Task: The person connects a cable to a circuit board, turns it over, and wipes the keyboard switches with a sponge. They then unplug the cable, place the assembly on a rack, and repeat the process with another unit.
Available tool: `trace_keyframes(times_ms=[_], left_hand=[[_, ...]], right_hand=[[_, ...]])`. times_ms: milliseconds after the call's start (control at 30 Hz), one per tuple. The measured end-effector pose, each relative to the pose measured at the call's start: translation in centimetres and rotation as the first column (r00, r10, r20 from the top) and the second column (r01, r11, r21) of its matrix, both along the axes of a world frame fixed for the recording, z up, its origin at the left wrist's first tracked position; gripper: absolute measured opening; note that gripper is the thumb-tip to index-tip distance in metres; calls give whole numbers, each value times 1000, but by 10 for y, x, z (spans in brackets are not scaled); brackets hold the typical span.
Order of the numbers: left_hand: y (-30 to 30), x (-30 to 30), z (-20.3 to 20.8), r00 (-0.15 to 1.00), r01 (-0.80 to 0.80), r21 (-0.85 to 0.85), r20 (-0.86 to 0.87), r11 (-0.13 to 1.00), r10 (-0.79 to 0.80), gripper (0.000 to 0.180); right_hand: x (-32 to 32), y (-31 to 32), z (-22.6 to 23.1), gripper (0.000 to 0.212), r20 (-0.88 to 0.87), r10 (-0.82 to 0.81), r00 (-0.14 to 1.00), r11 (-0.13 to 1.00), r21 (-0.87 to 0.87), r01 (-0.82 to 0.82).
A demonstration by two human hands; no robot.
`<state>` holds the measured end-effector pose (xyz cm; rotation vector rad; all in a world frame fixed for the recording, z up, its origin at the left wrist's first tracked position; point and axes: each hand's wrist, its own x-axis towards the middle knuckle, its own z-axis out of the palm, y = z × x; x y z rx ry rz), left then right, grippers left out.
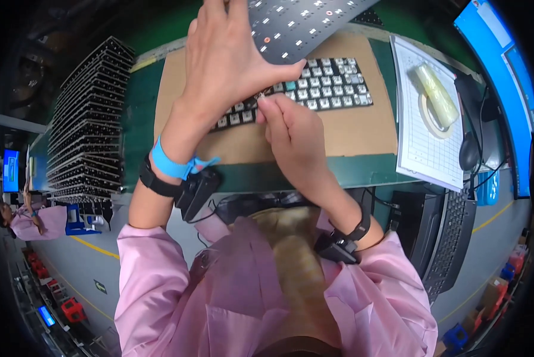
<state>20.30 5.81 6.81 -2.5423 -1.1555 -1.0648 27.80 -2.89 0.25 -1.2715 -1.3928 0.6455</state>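
A black circuit board point(305, 27) with rows of small white marks is raised at a tilt over the far side of the table. My left hand point(219, 65) is on its near left edge, the thumb stretched along the corner; the fingers' grip is partly hidden. Below lies a keyboard plate point(332, 86) filled with pale key switches, one of them teal. My right hand point(296, 131) is closed in a pinch at the plate's near edge, beside my left thumb. Its fingertips cover whatever small thing they hold. Part of the plate is hidden behind my hands.
Brown cardboard point(243, 146) lies under the plate on a green table. At left rises a tall stack of black boards point(91, 119). Papers point(424, 149) at right bear a tape roll point(433, 119) and a pale wrapped bundle point(436, 95). Beyond are a mouse point(468, 152), cables and a monitor point(499, 71).
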Motion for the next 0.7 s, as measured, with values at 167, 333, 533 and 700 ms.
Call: trace_keyframes(times_ms=[167,333,533,700], left_hand=[[30,10,4,997,-78,-58,-30,995,76,91],[144,-48,20,940,-326,-19,95,945,326,94],[293,-30,4,878,-471,-710,-319,524,356,94],[348,0,-57,696,-622,-612,-145,489,703,113]], right_hand=[[42,19,-7,30,264,18,964,994,96,-45],[126,-2,-5,31,-377,-207,903,968,-212,133],[138,-7,-8,24,-48,-349,936,927,-161,338],[144,4,-7,17,169,-232,958,970,-32,241]])
